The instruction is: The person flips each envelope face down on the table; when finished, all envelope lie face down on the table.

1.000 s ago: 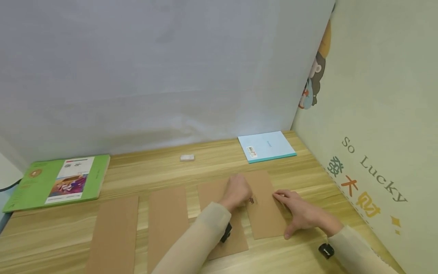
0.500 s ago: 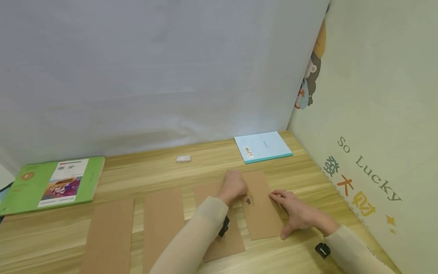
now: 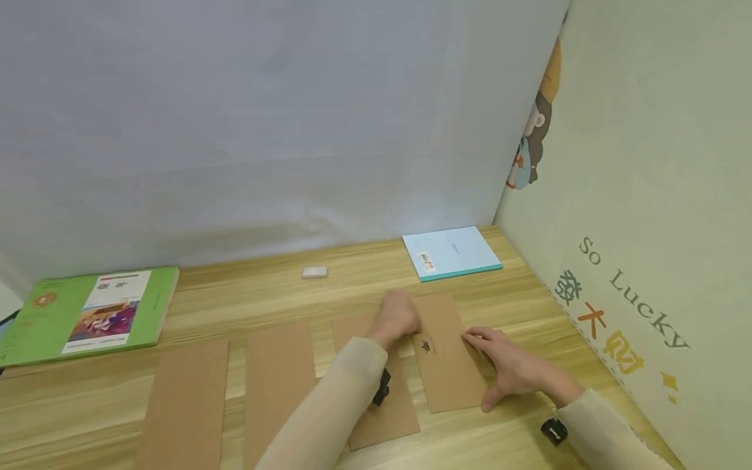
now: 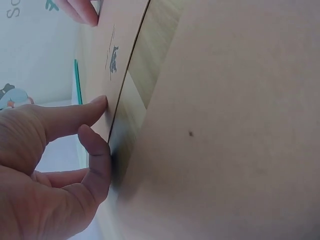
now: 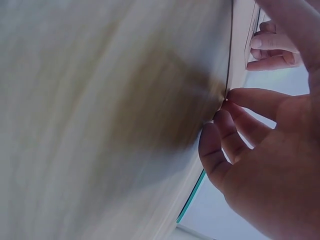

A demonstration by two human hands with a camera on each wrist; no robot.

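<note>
A brown cardboard piece point(image 3: 446, 375) with a small dark printed crown lies flat on the wooden table, rightmost in a row of similar pieces. At its left edge is my left hand point(image 3: 395, 320), its fingers curled. In the left wrist view, the left hand point(image 4: 55, 170) holds that edge, one digit tip on the top face and another finger bent beside the edge. My right hand point(image 3: 517, 365) touches the right edge with extended fingertips, its thumb by the near right corner. Several right-hand fingertips point(image 5: 227, 95) meet the edge in the right wrist view.
Other cardboard pieces lie leftward: one point(image 3: 384, 424) under the left forearm, another point(image 3: 279, 365), and one point(image 3: 185, 391) farthest left. A green book point(image 3: 59, 326) is at far left, a small white block point(image 3: 314, 272) at the back, a light-blue notebook point(image 3: 458, 251) behind the hands.
The head view has shifted slightly. My left hand has edged a little to the left, uncovering more of the printed crown. The right hand stays at the right edge.
</note>
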